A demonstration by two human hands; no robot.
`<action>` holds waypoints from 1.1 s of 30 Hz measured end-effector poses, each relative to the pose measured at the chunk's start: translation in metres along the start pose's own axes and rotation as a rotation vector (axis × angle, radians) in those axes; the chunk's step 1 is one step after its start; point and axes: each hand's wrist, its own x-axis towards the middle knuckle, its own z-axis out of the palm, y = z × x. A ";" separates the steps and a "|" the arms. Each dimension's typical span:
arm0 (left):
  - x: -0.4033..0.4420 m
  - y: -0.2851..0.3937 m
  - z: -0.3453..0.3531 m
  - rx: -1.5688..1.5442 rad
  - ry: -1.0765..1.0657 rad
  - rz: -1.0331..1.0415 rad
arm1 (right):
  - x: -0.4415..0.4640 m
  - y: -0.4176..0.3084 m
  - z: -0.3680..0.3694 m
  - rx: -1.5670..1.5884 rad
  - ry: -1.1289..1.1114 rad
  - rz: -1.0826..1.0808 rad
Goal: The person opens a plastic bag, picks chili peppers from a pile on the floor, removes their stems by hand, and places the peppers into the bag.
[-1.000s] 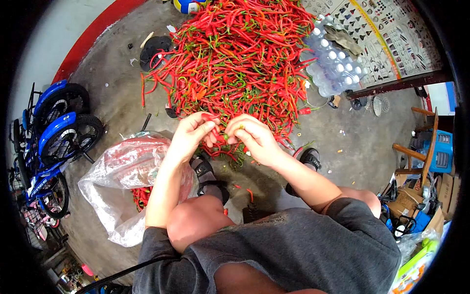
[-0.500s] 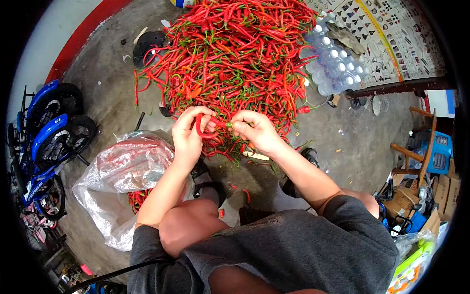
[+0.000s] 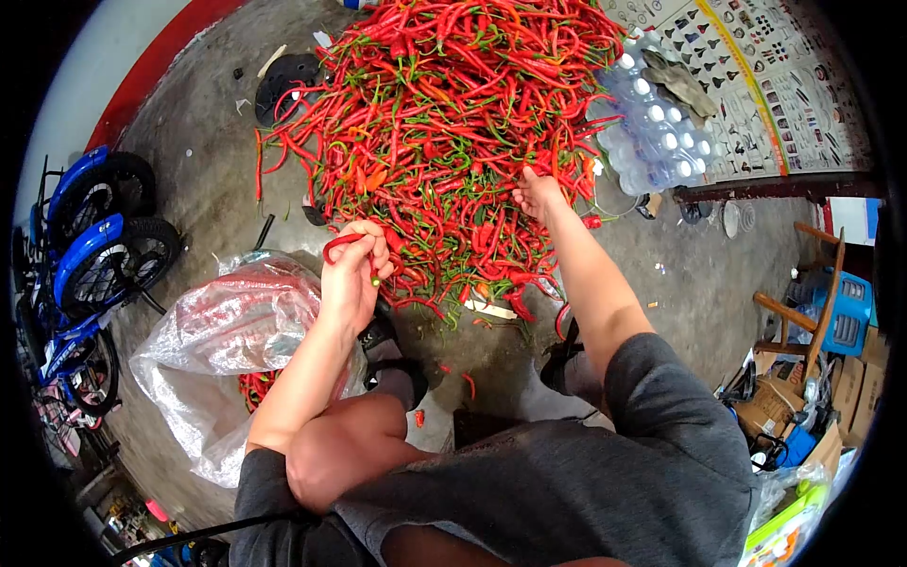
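Note:
My left hand (image 3: pixel 351 277) is closed around a red chili pepper (image 3: pixel 336 244). The pepper curves over the top of the fingers, and its green stem end pokes out near the palm. My right hand (image 3: pixel 539 196) reaches to the right side of a big heap of red chili peppers (image 3: pixel 453 123) on the floor. Its fingers are curled in against the peppers there, and what they grip, if anything, is hidden. Left of my legs lies a clear plastic bag (image 3: pixel 222 321) with its mouth towards me, and red chili peppers (image 3: pixel 257 386) show inside.
Shrink-wrapped bottles (image 3: pixel 657 132) stand right of the heap, with a grey glove (image 3: pixel 678 83) on top. Blue bicycles (image 3: pixel 90 246) line the left side. A wooden chair (image 3: pixel 811 317) and cardboard boxes (image 3: pixel 770 406) are at the right. Loose pepper bits (image 3: pixel 470 384) lie between my feet.
My right hand has let go of the stem end of the pepper and moved up and right to the heap. The left hand keeps the pepper and has shifted slightly left and down.

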 end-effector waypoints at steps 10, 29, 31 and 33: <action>0.006 -0.005 -0.001 0.077 -0.047 -0.013 | -0.075 0.031 -0.009 0.179 -0.274 -0.417; 0.010 -0.004 0.014 0.167 -0.092 -0.153 | -0.201 0.028 0.059 -0.208 -0.624 -0.472; 0.008 -0.006 0.015 0.238 -0.062 -0.125 | -0.195 0.023 0.065 -0.225 -0.613 -0.581; 0.007 -0.006 0.015 0.309 -0.031 -0.097 | -0.195 0.019 0.075 -0.278 -0.544 -0.662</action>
